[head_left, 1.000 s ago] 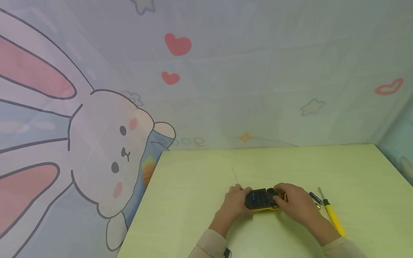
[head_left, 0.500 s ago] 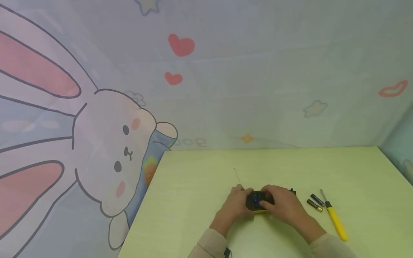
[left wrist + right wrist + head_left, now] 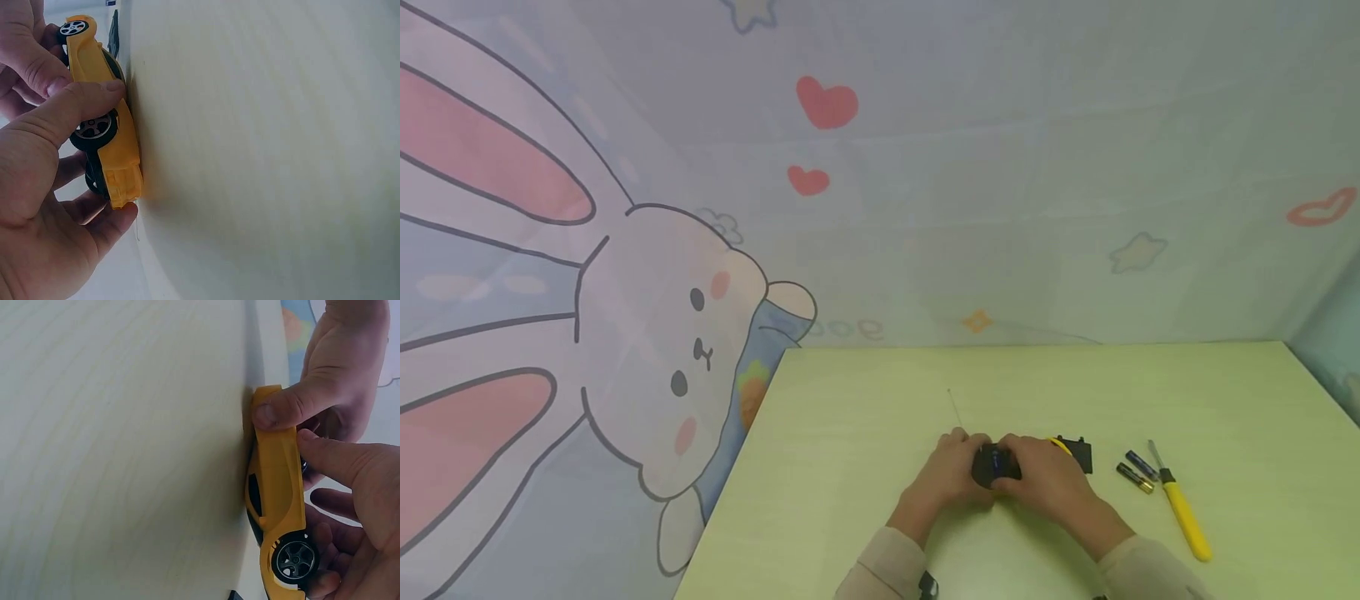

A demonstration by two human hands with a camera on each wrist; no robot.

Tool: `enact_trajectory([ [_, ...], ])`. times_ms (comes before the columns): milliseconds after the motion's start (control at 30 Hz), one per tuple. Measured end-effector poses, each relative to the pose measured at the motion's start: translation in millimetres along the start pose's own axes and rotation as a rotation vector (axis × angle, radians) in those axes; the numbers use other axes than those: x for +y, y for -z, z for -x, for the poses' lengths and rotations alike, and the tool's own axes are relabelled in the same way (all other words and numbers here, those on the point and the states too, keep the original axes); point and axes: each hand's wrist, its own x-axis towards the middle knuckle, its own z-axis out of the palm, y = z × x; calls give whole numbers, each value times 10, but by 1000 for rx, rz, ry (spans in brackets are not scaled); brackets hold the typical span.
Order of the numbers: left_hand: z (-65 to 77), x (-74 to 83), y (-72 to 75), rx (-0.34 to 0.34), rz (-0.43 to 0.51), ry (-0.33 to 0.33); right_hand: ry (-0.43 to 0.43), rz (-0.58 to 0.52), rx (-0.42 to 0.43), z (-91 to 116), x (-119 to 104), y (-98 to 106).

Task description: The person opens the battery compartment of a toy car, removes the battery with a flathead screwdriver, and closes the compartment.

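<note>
A yellow toy car (image 3: pixel 122 150) lies upside down on the table, its black underside up in the head view. My left hand (image 3: pixel 953 468) grips one end, thumb along the side and fingers round the far side. My right hand (image 3: pixel 1048 479) holds the car across its width, thumb at the near edge and fingertips at the far edge, over the underside. Between the hands a blue battery (image 3: pixel 996 460) shows in the open battery compartment. A wheel (image 3: pixel 295 559) shows in the right wrist view. My right hand hides much of the underside in the head view.
A black plastic cover (image 3: pixel 1078 456) lies just right of the car. Beyond it are a dark battery (image 3: pixel 1141 464), a black-and-gold battery (image 3: pixel 1135 478) and a yellow-handled screwdriver (image 3: pixel 1187 521). A thin rod (image 3: pixel 955 408) extends past my left hand on the table (image 3: pixel 850 417).
My right hand has moved left along the car from its right end to the battery compartment. The black cover and both loose batteries have come into clearer view. My left hand keeps its grip.
</note>
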Motion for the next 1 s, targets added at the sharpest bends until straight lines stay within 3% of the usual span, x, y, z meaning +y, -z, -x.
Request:
enact_trajectory([
  [367,-4,-4,-34,10,-23,-17,-30,0,-9,-31,5,-23],
  [1000,14,31,41,-10,-34,-6,92,-7,-13,-19,43,25],
])
